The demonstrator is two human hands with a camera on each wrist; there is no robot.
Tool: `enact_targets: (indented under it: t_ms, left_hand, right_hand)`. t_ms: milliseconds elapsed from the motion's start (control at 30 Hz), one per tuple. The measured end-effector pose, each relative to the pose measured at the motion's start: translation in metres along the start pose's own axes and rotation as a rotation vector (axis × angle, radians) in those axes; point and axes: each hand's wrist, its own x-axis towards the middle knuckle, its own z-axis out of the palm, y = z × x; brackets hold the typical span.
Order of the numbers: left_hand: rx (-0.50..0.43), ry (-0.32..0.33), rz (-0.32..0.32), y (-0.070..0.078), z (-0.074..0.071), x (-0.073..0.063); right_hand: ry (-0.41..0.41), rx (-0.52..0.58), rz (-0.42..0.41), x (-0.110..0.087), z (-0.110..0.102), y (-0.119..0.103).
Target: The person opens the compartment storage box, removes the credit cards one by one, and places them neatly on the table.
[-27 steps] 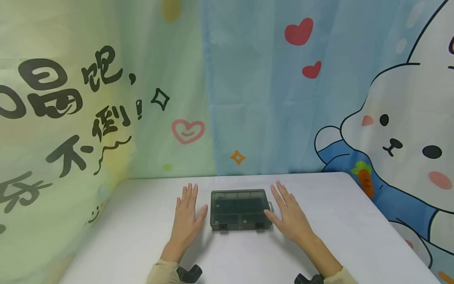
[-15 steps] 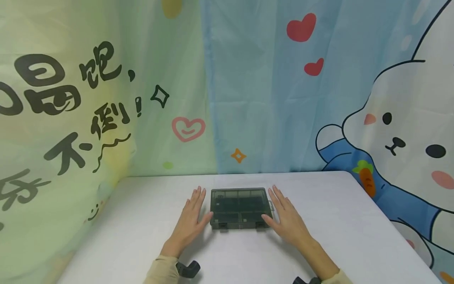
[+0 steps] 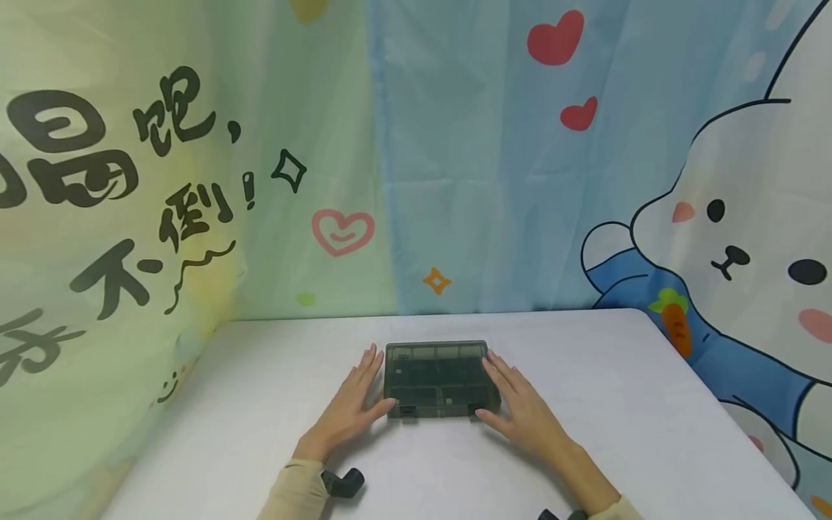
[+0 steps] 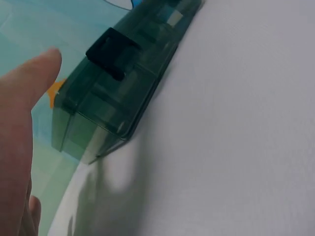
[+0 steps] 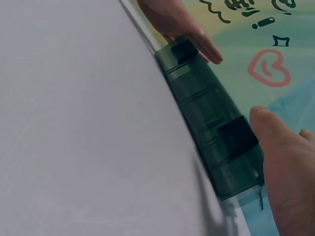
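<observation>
A dark green see-through plastic storage box [image 3: 438, 375] with inner compartments lies on the white table, its lid down. Two dark latches, one of them the left latch [image 4: 112, 53], sit along its near side. At the box's left end is my left hand [image 3: 347, 408], fingers straight and thumb spread toward the front corner. My right hand [image 3: 529, 412] flanks the right end the same way, its thumb [image 5: 268, 123] close by the right latch [image 5: 238, 136]. Neither hand has its fingers curled round the box.
The white table [image 3: 260, 390] extends to both sides and in front of the box. Behind it hangs a printed curtain [image 3: 455, 180] with hearts, writing and a cartoon animal. A black wrist mount [image 3: 344, 482] shows at the left sleeve.
Both hands have moved inward to the ends of the box, the left to the right and the right slightly to the left. The head view has tilted a little; the box stays put.
</observation>
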Motion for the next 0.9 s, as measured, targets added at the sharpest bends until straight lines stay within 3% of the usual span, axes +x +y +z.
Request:
enact_targets:
  t_ms: [133, 367, 700, 833, 900]
  left_hand:
    - [-0.033, -0.036, 0.002, -0.002, 0.003, -0.001]
    - [0.011, -0.062, 0.011, -0.007, 0.008, -0.003]
    - [-0.011, -0.076, 0.023, -0.013, 0.009, -0.003]
    - [-0.017, -0.067, 0.026, -0.012, 0.009, -0.004]
    - [-0.024, -0.062, 0.03, -0.012, 0.009, -0.004]
  right_hand:
    - [0.015, -0.008, -0.046, -0.002, 0.005, 0.003]
    - [0.056, -0.031, -0.124, -0.004, 0.011, 0.008]
    - [0.032, -0.03, -0.176, -0.005, 0.013, 0.012]
    - [0.056, 0.011, -0.157, -0.005, 0.016, 0.011]
    - [0.049, 0.07, -0.096, -0.005, 0.018, 0.008]
